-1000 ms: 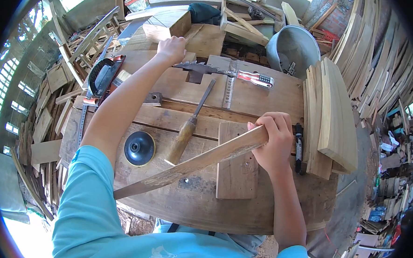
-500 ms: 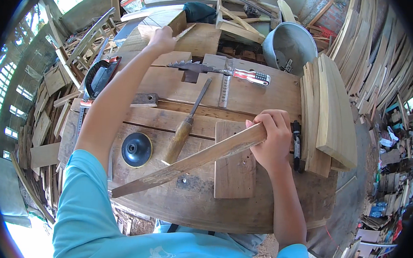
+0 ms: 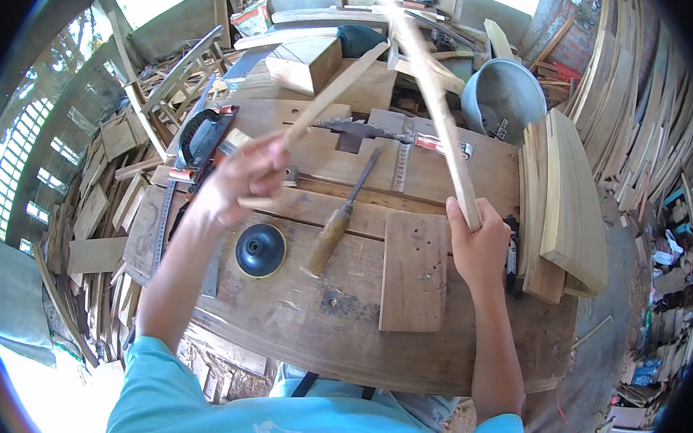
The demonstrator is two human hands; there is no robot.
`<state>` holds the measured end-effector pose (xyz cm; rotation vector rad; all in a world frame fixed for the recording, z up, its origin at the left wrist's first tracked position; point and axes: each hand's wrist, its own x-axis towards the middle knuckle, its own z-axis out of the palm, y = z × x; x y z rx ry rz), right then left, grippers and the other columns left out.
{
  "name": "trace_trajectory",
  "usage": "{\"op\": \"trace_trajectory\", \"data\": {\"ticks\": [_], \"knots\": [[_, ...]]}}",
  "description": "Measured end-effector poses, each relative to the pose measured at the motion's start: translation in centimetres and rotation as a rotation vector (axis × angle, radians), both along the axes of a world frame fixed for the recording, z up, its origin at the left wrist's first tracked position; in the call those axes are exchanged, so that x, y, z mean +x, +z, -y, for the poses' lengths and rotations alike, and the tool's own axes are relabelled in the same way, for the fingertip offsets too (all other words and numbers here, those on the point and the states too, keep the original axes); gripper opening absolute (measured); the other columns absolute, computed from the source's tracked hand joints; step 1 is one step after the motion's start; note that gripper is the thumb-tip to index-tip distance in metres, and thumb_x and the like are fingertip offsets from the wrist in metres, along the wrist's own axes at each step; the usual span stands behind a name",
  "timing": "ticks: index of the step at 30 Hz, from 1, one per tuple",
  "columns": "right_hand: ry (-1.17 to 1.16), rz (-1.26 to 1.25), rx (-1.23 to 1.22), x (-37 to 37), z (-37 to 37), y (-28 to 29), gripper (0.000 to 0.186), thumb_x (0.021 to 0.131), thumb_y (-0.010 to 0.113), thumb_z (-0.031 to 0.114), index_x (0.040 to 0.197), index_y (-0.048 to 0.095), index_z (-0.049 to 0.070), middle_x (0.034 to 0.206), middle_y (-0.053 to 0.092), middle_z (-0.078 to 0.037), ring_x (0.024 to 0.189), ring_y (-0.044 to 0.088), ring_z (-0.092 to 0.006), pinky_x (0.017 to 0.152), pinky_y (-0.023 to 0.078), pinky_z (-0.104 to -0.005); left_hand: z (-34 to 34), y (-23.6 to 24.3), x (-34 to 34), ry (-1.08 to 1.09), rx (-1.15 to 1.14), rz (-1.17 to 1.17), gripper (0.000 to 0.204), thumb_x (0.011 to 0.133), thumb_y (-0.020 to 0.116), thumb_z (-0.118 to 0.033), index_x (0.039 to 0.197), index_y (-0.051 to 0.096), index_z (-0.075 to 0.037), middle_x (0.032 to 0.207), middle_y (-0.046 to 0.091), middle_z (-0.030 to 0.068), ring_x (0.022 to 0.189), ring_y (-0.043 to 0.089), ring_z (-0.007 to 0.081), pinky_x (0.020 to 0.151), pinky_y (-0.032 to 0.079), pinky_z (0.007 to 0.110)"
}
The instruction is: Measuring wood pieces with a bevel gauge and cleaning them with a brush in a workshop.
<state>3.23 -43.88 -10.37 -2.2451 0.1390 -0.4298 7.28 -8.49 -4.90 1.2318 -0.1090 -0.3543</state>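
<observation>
My left hand (image 3: 246, 178), slightly blurred, is closed round a short wooden strip (image 3: 333, 90) that slants up and away over the bench. At the right, my right hand (image 3: 480, 243) grips the lower end of a long wooden stick (image 3: 440, 108), whose far end rises blurred past the top edge. Below and between the hands, a wooden-handled chisel (image 3: 330, 235) lies on the workbench (image 3: 308, 356). Nearest my left wrist is a round black pad (image 3: 260, 250). A flat board with small holes (image 3: 413, 287) lies left of my right forearm.
Farther back lie a saw blade (image 3: 359, 128), a handled tool (image 3: 444, 145) and a steel ruler (image 3: 401, 168). A black-handled power tool (image 3: 201, 142) sits at left. Curved planks (image 3: 570, 205) stand at right near a grey bucket (image 3: 503, 99). A wood block (image 3: 304, 61) is behind.
My left hand has come back from the wood block with the short strip. The long stick in my right hand has swung from lying leftward to pointing up and away.
</observation>
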Motion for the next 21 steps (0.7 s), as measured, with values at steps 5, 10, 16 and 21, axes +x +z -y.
{"op": "trace_trajectory", "data": {"ticks": [5,10,16,21], "knots": [[0.065,0.012,0.078,0.0,0.0,-0.1,0.046,0.095,0.073,0.042,0.075,0.062,0.001,0.058,0.061,-0.013,0.054,0.064,-0.0256,0.055,0.048,-0.0411,3.2,-2.1,-4.5,-0.143,-0.196,-0.010,0.057,0.106,0.059,-0.027,0.151,0.042,0.004,0.083,0.053,-0.0014,0.062,0.052,0.0076,0.054,0.046,0.025],[0.274,-0.182,0.380,-0.5,0.6,2.0,0.041,0.100,0.067,0.040,0.090,0.066,0.000,0.062,0.059,-0.005,0.053,0.060,-0.0148,0.050,0.048,-0.0342,8.5,-1.0,-7.0,-0.081,-0.189,-0.002,0.045,0.110,0.044,-0.025,0.148,0.041,0.000,0.096,0.063,0.0080,0.082,0.062,0.0183,0.070,0.051,0.032],[0.499,-0.133,0.391,-2.5,-1.9,1.7,0.037,0.107,0.053,0.032,0.115,0.062,-0.003,0.076,0.065,-0.011,0.060,0.064,-0.0191,0.055,0.051,-0.0342,12.5,-2.4,-6.2,0.072,-0.141,0.028,0.035,0.110,0.043,-0.023,0.141,0.042,-0.007,0.097,0.056,0.0075,0.087,0.055,0.0166,0.079,0.048,0.034],[0.622,0.173,0.210,-4.4,-5.2,0.2,0.046,0.102,0.060,0.026,0.133,0.053,-0.007,0.104,0.068,-0.024,0.087,0.070,-0.0351,0.078,0.056,-0.0429,13.8,-2.5,-6.2,0.227,-0.231,-0.015,0.035,0.109,0.055,-0.040,0.126,0.050,-0.009,0.092,0.058,0.0017,0.079,0.055,0.0090,0.072,0.047,0.027]]}}
